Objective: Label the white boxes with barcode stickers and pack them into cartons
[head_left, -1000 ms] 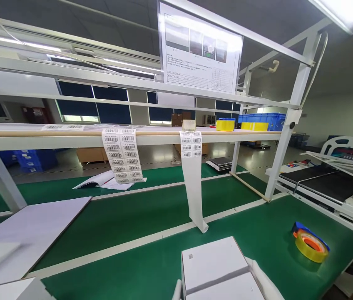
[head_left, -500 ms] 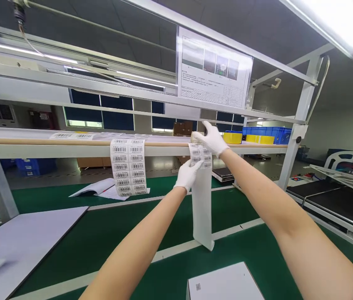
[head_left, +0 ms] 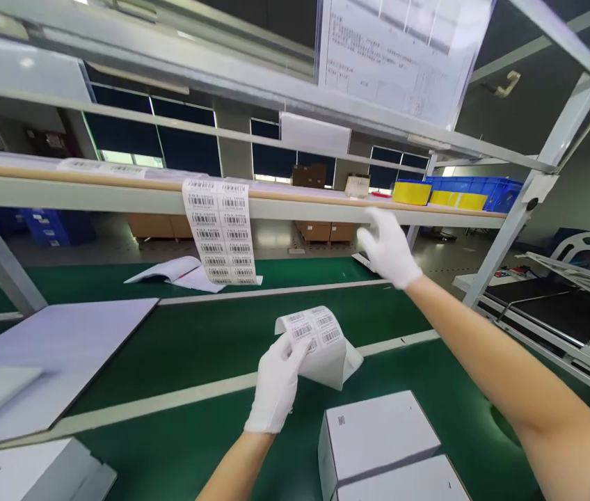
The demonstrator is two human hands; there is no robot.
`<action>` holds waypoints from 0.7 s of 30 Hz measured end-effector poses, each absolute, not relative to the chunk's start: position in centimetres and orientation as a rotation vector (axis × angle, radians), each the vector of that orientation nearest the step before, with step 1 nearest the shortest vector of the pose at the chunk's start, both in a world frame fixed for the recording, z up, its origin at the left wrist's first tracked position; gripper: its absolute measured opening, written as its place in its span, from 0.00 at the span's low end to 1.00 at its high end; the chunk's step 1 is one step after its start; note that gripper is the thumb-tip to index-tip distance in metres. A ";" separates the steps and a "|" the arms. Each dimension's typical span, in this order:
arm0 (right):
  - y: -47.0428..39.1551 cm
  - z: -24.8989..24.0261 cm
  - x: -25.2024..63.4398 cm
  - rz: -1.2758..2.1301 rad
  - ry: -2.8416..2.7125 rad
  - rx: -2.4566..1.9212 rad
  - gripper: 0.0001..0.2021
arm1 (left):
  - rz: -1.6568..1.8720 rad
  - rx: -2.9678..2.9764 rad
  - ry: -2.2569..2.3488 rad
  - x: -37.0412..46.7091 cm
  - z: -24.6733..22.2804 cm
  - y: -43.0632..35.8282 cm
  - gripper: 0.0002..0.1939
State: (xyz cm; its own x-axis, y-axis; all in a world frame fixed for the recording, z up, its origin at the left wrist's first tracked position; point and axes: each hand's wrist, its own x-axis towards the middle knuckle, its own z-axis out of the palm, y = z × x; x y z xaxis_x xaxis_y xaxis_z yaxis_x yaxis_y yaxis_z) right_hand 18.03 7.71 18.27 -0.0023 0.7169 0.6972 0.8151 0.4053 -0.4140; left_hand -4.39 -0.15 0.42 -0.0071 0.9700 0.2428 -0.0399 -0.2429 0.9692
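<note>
My left hand (head_left: 275,383), in a white glove, pinches a strip of barcode labels (head_left: 326,334) above the green surface. The strip curls over, its blank backing showing below. My right hand (head_left: 389,249), also gloved, is raised with its fingers apart just below the shelf edge, holding nothing. A second label strip (head_left: 225,233) hangs over the shelf edge to the left. White boxes (head_left: 378,435) lie at the lower right, near the strip.
The shelf (head_left: 143,195) crosses the view, with yellow-banded blue bins (head_left: 475,193) at its right end. An open booklet (head_left: 183,273), a white board (head_left: 81,348) and more white boxes (head_left: 28,473) are on the left. An upright post (head_left: 535,188) stands at right.
My left hand has moved down with the label strip, away from the shelf. My right hand has let go of it and moved slightly right. The view has tilted down.
</note>
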 end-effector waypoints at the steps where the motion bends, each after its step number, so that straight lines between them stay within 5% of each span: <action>1: 5.3 15.0 17.9 -0.079 -1.784 -1.363 0.24 | 1.408 1.314 1.045 -4.7 -0.6 -1.4 0.26; 6: -5.6 2.2 17.3 0.943 -1.803 -1.455 0.41 | 1.351 1.130 0.906 -4.0 -3.5 -5.5 0.48; 9: -8.5 -0.4 17.3 1.050 -1.704 -1.425 0.41 | 1.280 1.054 0.871 -3.2 -4.6 -6.9 0.57; 16: -9.8 -1.3 18.8 0.849 -1.764 -1.542 0.31 | 1.030 1.316 0.851 -3.1 -5.1 -8.3 0.37; 21: -9.5 -1.2 18.2 0.218 -1.844 -1.430 0.23 | 1.077 1.573 1.018 -3.3 -4.2 -6.9 0.20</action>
